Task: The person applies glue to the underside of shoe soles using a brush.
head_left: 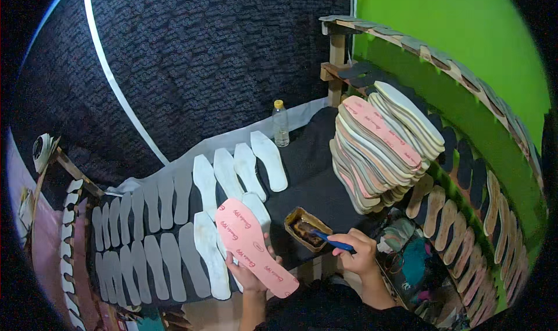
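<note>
A pink printed insole (pixel 247 238) is held tilted in my left hand (pixel 249 274), its thumb and fingers gripping the edges near the narrow middle. My right hand (pixel 359 251) grips the blue handle of a brush (pixel 336 242). The brush's tip dips into a small box-shaped container (pixel 308 229) with brown, crusted walls, which looks like a glue pot; its contents are dark and hard to make out. White insoles (pixel 210 255) lie on the black table just left of the pink one, partly hidden behind it.
Grey insoles (pixel 154 267) lie in two rows at the left. A tall stack of insoles (pixel 378 156) stands at the right, near a clear bottle with a yellow cap (pixel 280 124). Racks of insoles (pixel 453 232) line the right side. A cluttered box (pixel 415 261) sits beside my right arm.
</note>
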`<state>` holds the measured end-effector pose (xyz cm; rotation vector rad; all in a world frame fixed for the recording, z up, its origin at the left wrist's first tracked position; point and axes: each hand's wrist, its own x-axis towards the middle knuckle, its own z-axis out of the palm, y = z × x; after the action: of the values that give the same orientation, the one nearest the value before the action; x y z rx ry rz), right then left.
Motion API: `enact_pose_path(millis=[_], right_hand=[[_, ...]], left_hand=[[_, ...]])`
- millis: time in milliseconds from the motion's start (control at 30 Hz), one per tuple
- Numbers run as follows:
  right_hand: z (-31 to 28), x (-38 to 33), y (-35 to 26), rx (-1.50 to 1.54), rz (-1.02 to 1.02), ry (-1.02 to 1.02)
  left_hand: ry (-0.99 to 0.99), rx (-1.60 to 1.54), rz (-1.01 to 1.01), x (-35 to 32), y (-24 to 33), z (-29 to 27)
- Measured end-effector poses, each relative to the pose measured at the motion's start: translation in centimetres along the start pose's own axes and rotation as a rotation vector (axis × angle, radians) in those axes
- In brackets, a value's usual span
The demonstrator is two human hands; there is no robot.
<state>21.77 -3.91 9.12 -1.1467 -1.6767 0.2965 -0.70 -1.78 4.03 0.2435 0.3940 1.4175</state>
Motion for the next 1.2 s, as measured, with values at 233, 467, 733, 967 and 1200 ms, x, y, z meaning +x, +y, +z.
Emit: enact_pose_path(millis=[233,467,733,967,1200], right_hand=[[0.3,-0.1,0.8,-0.027,-0.067,0.107],[0.4,1.1,0.7,0.181,-0.168,0.171],[3.2,4.9,-1.8,0.359,-0.503,-0.037],[5.0,4.8,-2.4,0.357,-0.659,-0.261],[2.4,3.0,-3.3,0.539,-0.653,-0.604]], left_hand=[[-0.016,0.02,0.005,0.4,0.3,-0.3],[0.009,0.143,-0.01,0.7,-0.7,1.0],[0.021,0.216,-0.015,0.8,-1.8,2.3],[0.051,0.209,0.001,1.8,-0.8,1.5],[0.035,0.076,0.09,2.7,1.8,0.3]])
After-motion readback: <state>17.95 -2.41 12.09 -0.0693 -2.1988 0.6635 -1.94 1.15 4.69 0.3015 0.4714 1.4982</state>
